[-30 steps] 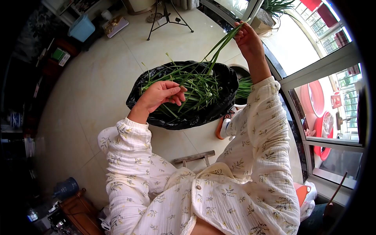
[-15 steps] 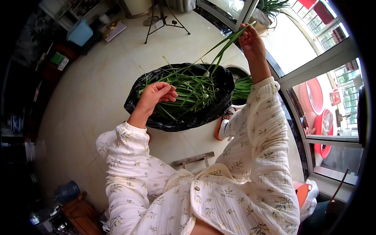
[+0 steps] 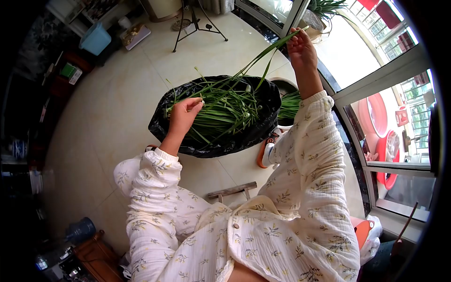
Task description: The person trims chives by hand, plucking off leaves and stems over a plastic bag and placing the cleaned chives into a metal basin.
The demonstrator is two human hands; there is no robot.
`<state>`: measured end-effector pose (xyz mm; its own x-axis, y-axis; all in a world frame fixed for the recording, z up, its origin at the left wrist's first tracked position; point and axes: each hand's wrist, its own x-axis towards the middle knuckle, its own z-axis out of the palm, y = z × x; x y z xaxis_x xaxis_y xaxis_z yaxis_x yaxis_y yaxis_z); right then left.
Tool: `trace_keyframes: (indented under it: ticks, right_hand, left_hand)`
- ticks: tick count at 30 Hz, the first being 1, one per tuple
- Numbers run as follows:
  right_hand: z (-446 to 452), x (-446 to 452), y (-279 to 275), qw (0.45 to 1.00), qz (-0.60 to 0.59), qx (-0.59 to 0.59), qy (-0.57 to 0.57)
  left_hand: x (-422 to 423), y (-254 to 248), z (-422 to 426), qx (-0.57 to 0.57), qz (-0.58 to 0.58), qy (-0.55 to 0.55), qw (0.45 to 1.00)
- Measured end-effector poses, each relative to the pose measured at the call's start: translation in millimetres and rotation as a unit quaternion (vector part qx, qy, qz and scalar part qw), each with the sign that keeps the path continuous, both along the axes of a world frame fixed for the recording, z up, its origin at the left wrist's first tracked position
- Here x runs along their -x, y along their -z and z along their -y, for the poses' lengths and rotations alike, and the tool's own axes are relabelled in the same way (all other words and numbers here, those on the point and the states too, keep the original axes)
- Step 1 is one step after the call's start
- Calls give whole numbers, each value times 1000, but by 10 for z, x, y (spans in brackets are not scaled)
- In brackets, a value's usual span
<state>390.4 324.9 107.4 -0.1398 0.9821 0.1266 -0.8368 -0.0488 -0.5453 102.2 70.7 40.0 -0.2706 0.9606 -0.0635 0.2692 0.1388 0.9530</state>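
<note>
A black plastic bag (image 3: pixel 213 149) lies open on the floor, filled with long green stalks (image 3: pixel 225 113). Above its left side is my left hand (image 3: pixel 187 113), closed in a pinch at the edge of the stalks; what is between its fingertips is too small to name. My right hand (image 3: pixel 302 49) is raised beyond the bag's upper right, shut on the ends of a few long green stalks (image 3: pixel 270 48) that hang down toward the bag. More green stalks (image 3: pixel 290 104) lie in a round basin (image 3: pixel 283 83) right of the bag.
A low wooden stool (image 3: pixel 232 191) stands between my legs. A black metal stand (image 3: pixel 199 28) is at the top, with a light blue bin (image 3: pixel 95 38) to its left. Glass door frames (image 3: pixel 385 77) run along the right, near a potted plant (image 3: pixel 327 7).
Both hands have shifted slightly, and the view has tilted a little. My left hand has turned and its fingers have drawn together. The stalks from my right hand now hang more spread out.
</note>
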Motion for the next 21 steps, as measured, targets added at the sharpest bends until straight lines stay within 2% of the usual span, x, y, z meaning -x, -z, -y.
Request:
trace_keyframes:
  ticks: [1,2,3,6,9,12,15,21]
  right_hand:
    - [14,5,1,1000,2,-2,2]
    - [26,17,0,1000,4,-4,3]
    - [30,29,7,1000,5,-5,4]
    - [49,73,6,1000,9,-12,-18]
    - [106,145,9,1000,18,-5,-24]
    - [191,226,4,999,31,-14,-27]
    - [258,311,-11,998,44,-24,-24]
    - [399,475,-28,997,55,-38,-34]
  left_hand:
    - [3,43,13,-59,-137,4,989]
    - [10,76,26,-117,-270,8,956]
    - [9,57,39,-153,-292,-2,944]
    - [6,-85,49,-109,-297,22,948]
    - [-76,-222,21,-198,-322,-19,925]
    - [-172,-386,-19,-280,-289,-22,915]
    - [-316,-557,34,-252,-196,18,948]
    - [-415,-581,-8,-252,-162,39,953]
